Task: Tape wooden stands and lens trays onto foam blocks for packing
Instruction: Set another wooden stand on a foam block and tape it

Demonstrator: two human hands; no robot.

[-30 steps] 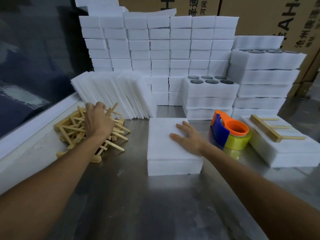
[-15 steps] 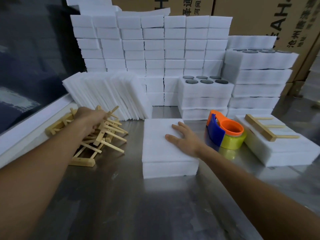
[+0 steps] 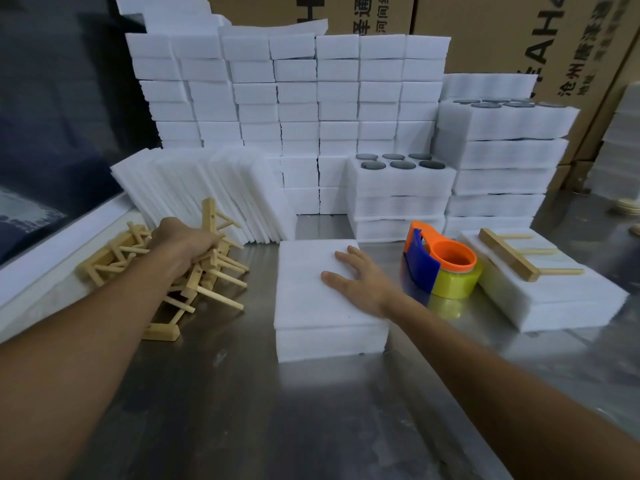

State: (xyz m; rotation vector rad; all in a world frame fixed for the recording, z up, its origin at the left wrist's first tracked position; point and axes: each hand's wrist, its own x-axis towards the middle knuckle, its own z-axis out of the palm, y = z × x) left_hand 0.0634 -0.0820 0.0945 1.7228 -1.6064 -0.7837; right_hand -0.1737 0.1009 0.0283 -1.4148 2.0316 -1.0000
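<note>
Along the far edge of the steel worktop [image 3: 242, 410] white foam blocks [image 3: 294, 98] are stacked high, with lens trays [image 3: 398, 174] piled at the far right, likely kept as stock within reach. Near the middle lies the foam block [image 3: 311, 306] being worked on, flat and square to the person. The right hand [image 3: 360, 282] rests on its right half, fingers straight and spread, seemingly to keep it from sliding. Just right of it sits the tape dispenser [image 3: 440, 268], handy for the next step, and beyond that a finished-looking block with a stand [image 3: 509, 258] on top. At the left edge the left hand [image 3: 183, 244] reaches into the heap of wooden stands [image 3: 194, 282], fingers curled round one, which tilts upward.
</note>
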